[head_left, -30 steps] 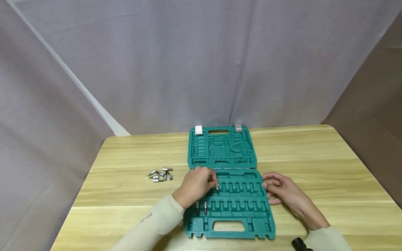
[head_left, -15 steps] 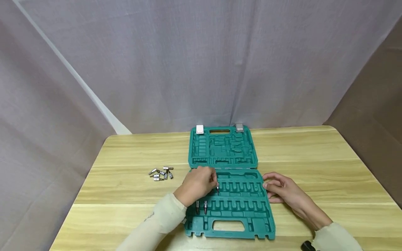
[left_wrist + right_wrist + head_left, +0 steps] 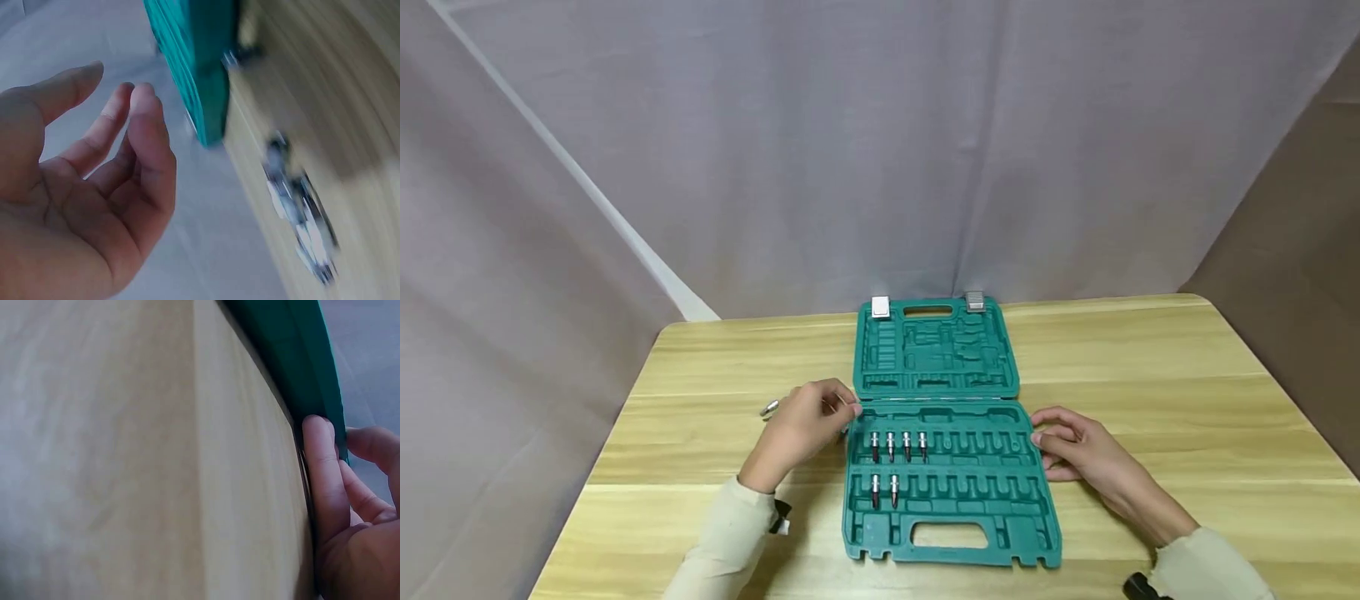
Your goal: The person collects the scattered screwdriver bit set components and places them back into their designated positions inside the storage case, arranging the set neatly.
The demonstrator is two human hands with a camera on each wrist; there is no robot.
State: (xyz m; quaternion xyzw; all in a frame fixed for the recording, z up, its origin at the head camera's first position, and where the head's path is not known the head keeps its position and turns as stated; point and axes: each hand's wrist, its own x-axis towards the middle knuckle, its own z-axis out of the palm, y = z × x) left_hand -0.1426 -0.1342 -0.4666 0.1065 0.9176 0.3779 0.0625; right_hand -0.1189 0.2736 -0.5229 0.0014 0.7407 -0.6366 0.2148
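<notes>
A green socket case (image 3: 955,554) lies unfolded on the table. Several bit sockets (image 3: 907,446) sit side by side at the left of its upper row, and two more bit sockets (image 3: 894,490) in the lower row. My left hand (image 3: 801,429) is just beyond the case's left edge, fingers loosely bent and holding nothing in the left wrist view. Loose bit sockets (image 3: 306,219) lie blurred on the tabletop there; in the head view the hand hides most of them. My right hand (image 3: 1086,454) holds the case's right rim, a finger (image 3: 325,469) against the outer wall.
The case's lid (image 3: 936,350), with two metal latches (image 3: 880,307), lies flat toward the back. Grey cloth (image 3: 850,150) hangs behind the wooden table (image 3: 1150,358). A single small metal piece (image 3: 240,55) is near the case wall in the left wrist view.
My left hand has let go of a bit socket, now seated in the upper row, and moved left off the case toward the loose ones. The right hand has stayed at the rim.
</notes>
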